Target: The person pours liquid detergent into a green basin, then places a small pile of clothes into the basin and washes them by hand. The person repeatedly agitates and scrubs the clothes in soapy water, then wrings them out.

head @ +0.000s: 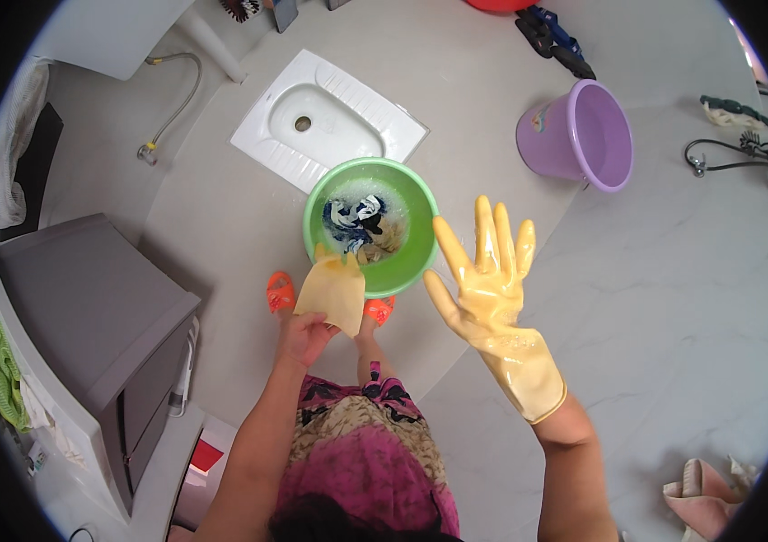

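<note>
My bare left hand (307, 339) pinches the cuff of a loose yellow rubber glove (333, 291), whose fingers hang over the near rim of a green plastic basin (418, 264). On my right hand (492, 291) is a matching wet, shiny yellow glove. That hand is raised to the right of the basin with its fingers spread, holding nothing. Inside the basin, dark blue and white cloth (357, 215) lies in sudsy water, with a beige cloth (384, 242) beside it.
A white squat toilet (357, 112) is set in the floor beyond the basin. At the right stands a purple bucket (546, 139); dark slippers (553, 44) lie farther back. A grey cabinet (96, 305) is on the left. Orange sandals (281, 291) are on my feet. A hose (187, 101) hangs at upper left.
</note>
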The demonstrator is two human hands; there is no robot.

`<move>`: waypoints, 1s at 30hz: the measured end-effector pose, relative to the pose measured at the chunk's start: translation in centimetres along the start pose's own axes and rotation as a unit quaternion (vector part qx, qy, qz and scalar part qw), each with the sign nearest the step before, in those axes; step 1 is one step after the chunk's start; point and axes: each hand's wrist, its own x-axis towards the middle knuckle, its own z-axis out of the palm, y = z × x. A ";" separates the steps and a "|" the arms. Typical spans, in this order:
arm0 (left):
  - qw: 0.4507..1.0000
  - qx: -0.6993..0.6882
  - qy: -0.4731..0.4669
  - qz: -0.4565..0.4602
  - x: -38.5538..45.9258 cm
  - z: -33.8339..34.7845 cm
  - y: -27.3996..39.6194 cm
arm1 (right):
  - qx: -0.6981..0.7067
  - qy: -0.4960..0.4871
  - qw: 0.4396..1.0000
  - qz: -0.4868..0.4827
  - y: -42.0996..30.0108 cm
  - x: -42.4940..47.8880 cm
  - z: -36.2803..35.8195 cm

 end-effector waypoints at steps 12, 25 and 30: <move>0.999 -0.018 -0.036 0.006 0.2 0.1 -0.6 | 0.942 0.021 0.126 0.310 0.5 0.4 -0.3; 0.998 -0.018 -0.063 -0.013 0.8 -0.8 -0.8 | 0.976 -0.025 0.170 0.132 0.6 -1.1 1.7; 0.997 -0.022 -0.068 -0.025 1.1 -1.1 -0.9 | 0.986 -0.057 0.133 0.077 1.6 -2.3 3.0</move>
